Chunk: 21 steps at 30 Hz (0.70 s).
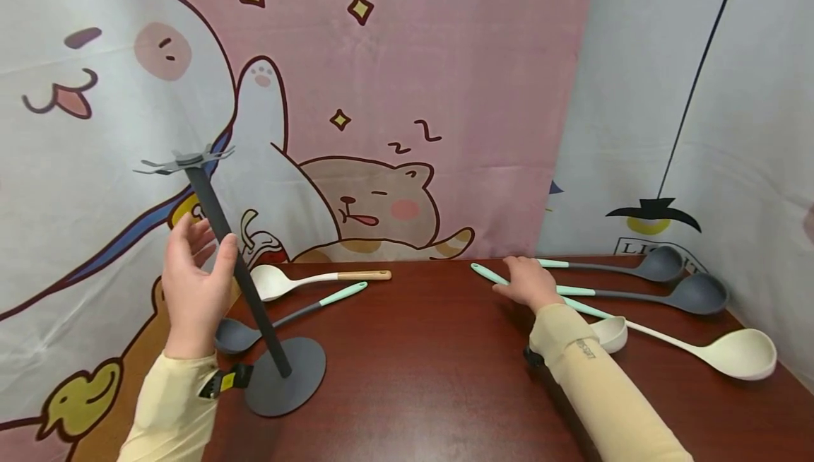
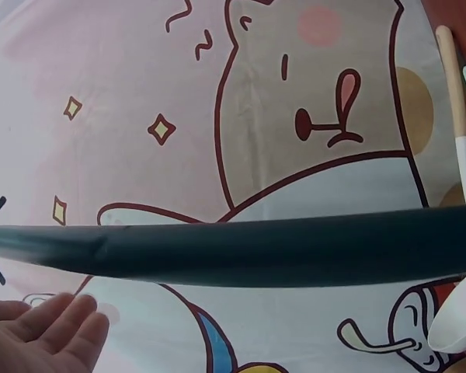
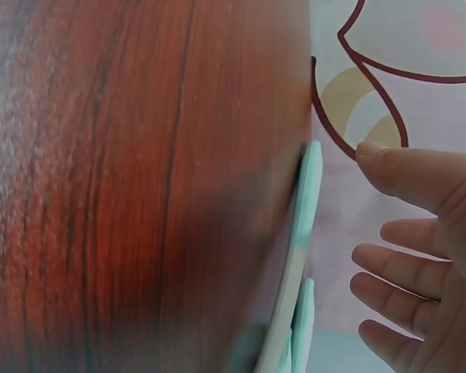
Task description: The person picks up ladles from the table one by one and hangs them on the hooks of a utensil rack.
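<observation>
A dark grey utensil stand [image 1: 240, 275] with a round base and hooked top leans left. My left hand [image 1: 198, 285] is beside its pole, fingers loosely bent and thumb apart; in the left wrist view, the fingers [image 2: 62, 330] lie clear of the pole [image 2: 295, 247]. My right hand [image 1: 528, 282] hovers over mint handles at the table's back. In the right wrist view, its spread fingers [image 3: 396, 268] are apart from a mint handle [image 3: 307, 194] with a cream shaft. A small white ladle [image 1: 613, 335] shows partly behind the right forearm.
Two dark grey utensils [image 1: 699, 294] and a large cream ladle [image 1: 740, 354] lie at the right. Behind the stand are a white ladle with a wooden handle [image 1: 362, 275] and a grey one with a mint handle [image 1: 343, 294]. A printed curtain [image 1: 445, 95] hangs behind the table [image 1: 407, 377].
</observation>
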Available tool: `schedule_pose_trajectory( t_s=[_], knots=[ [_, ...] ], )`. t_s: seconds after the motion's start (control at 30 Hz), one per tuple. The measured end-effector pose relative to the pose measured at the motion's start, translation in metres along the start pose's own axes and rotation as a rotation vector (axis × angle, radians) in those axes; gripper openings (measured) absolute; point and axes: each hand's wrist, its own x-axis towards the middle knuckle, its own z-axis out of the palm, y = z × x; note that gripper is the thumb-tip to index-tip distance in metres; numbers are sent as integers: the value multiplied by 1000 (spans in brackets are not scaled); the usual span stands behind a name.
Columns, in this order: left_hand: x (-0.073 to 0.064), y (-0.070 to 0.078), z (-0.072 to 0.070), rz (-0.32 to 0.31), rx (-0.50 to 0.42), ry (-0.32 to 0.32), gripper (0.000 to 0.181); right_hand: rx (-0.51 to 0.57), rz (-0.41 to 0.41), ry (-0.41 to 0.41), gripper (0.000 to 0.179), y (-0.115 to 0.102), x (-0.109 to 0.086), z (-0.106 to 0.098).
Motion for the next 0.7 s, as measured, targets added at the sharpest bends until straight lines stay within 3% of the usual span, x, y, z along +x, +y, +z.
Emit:
schedule_pose_trajectory(
  t_s=[0.13,0.43,0.7],
  knots=[
    [2,0,3,-54,-13,-8,56,-5,1,-18,64,2,2,2],
    [6,3,16,-51,-107,28,34,-8,33,-47,52,6,5,4],
    [12,10,21,-101,-287,17,20,-3,64,-76,55,8,6,5]
  ],
)
